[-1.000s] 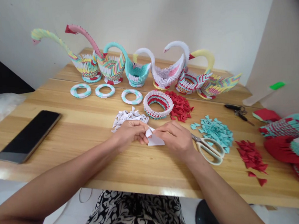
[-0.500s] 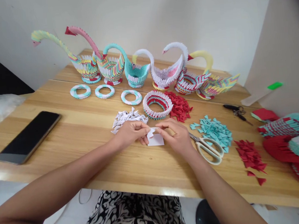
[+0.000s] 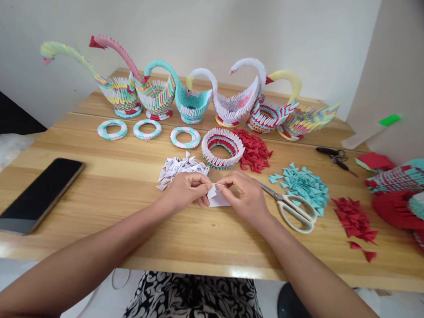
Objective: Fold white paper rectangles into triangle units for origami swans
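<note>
Between my two hands is a small folded piece of white paper (image 3: 212, 192). My left hand (image 3: 190, 189) pinches its left side, and my right hand (image 3: 243, 192) pinches it from the right with thumb and forefinger. Under them a white paper slip (image 3: 218, 200) lies on the wooden table, partly covered by my fingers. Just behind my left hand is a pile of folded white paper triangles (image 3: 178, 169). Behind my right hand stands a ring of red, white and teal folded pieces (image 3: 223, 150). Scissors with cream handles (image 3: 297, 211) rest right of my right hand.
Several folded-paper swans (image 3: 193, 104) line the back of the table (image 3: 126, 185). Three paper rings (image 3: 147, 129) lie before them. A phone (image 3: 38, 194) is at left. Red triangles (image 3: 255, 150), teal triangles (image 3: 305, 186) and more red triangles (image 3: 355, 220) lie in piles at right.
My right hand has shifted slightly left, its fingers now closer to my left fingertips and covering more of the white slip. Both hands still pinch the folded white paper.
</note>
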